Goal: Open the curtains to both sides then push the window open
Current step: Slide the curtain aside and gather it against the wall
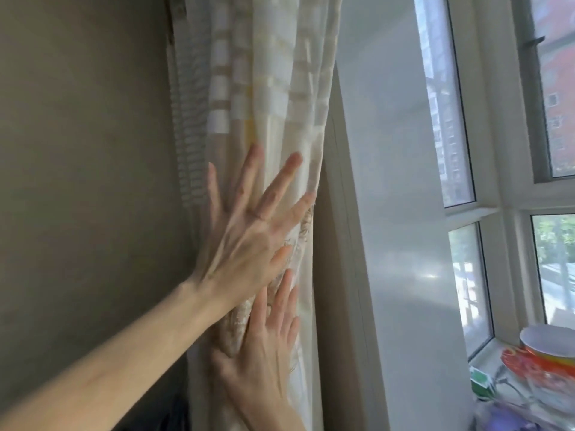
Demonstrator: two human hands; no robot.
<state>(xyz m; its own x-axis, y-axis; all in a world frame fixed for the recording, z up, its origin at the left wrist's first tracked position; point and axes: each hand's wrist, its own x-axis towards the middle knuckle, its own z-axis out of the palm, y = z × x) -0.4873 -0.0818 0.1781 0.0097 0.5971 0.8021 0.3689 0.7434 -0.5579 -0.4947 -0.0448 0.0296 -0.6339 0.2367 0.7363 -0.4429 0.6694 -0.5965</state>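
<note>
A cream curtain (273, 88) with beige and white checks hangs bunched in folds against the left side of the window recess. My left hand (245, 241) lies flat on it with fingers spread, its forearm coming in from the lower left. Just below, my right hand (264, 346) also presses flat on the fabric, fingers apart and pointing up. Neither hand grips the cloth. The white-framed window (494, 194) is at the right, its panes showing buildings and trees outside; the sash looks closed. No second curtain is in view.
A grey-brown wall (84, 181) fills the left. The white side wall of the recess (395, 213) stands between curtain and glass. Stacked bowls, an orange one (541, 359) among them, and glassware (513, 396) crowd the sill at the bottom right.
</note>
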